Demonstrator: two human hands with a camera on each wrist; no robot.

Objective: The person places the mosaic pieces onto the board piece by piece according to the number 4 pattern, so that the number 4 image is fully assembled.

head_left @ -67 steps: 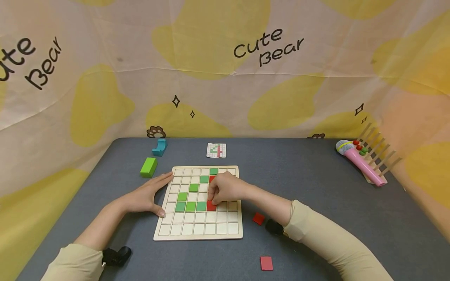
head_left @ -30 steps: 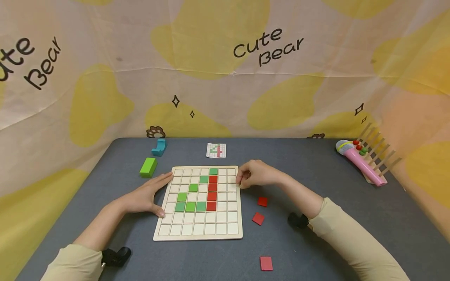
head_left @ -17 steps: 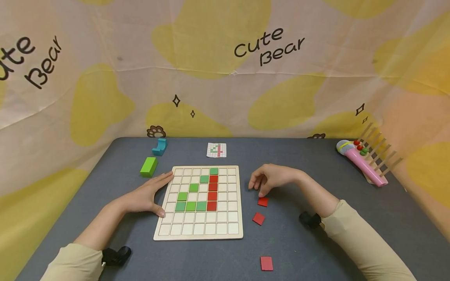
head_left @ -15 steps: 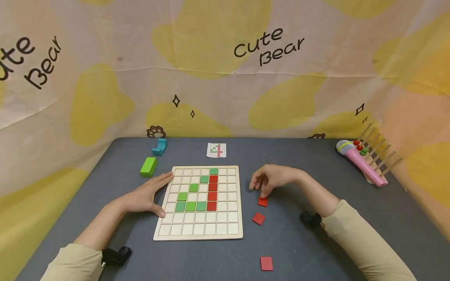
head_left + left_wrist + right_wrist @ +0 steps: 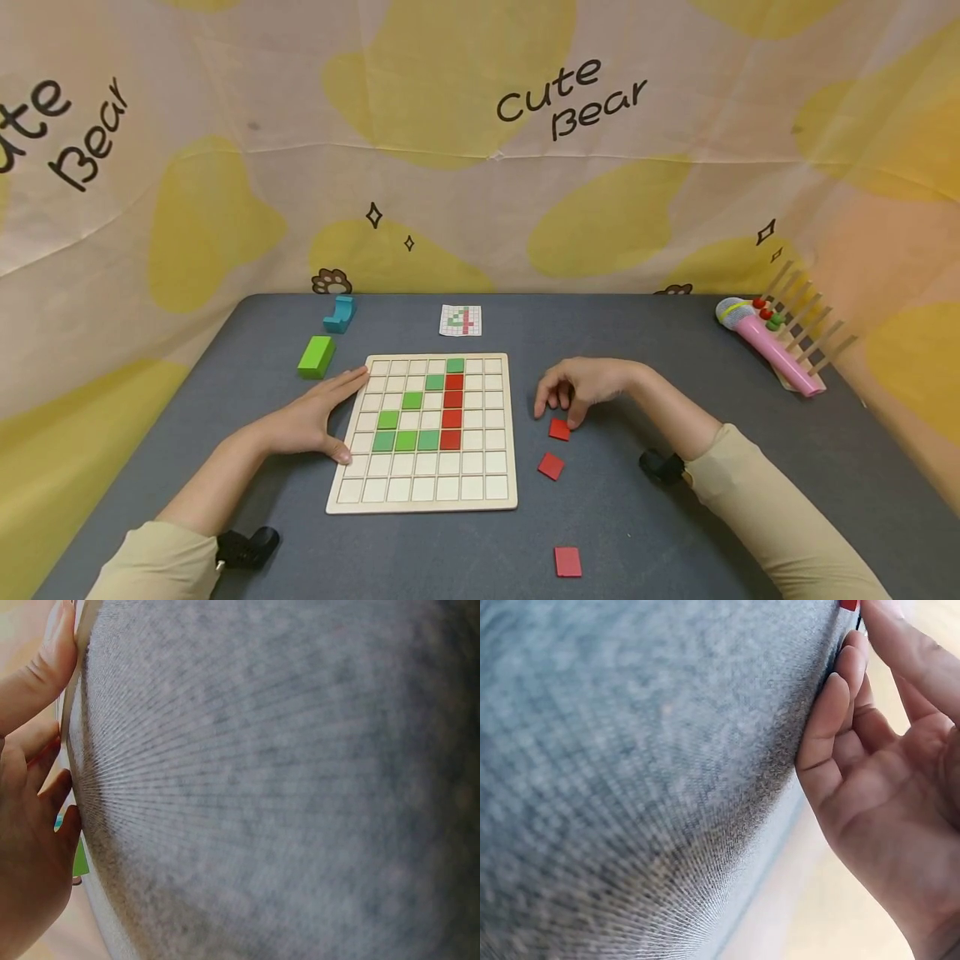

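Note:
A pale wooden grid board [image 5: 423, 493] lies on the grey table. On it a diagonal and a row of green tiles [image 5: 406, 441] meet a column of red tiles [image 5: 452, 399]. My left hand [image 5: 303, 421] rests at the board's left edge, thumb and fingers spread along it; the left wrist view shows them against the rim. Right of the board, my right hand [image 5: 585, 388] is low over the table with fingers bent loosely. Its thumb tip is right at the edge of a loose red tile [image 5: 558, 430], the index fingertip apart from it. Another red tile [image 5: 551, 467] lies just nearer.
A further red tile [image 5: 567, 562] lies near the front. Behind the board is a small pattern card [image 5: 461, 321]. At left stand a green block [image 5: 317, 357] and a blue curved block [image 5: 340, 315]. A pink toy microphone [image 5: 776, 350] lies by a pegged board [image 5: 819, 350] at right.
My right hand has left the red column on the board and moved right to the loose red tile, thumb lowering beside it. The left hand stays at the board's edge.

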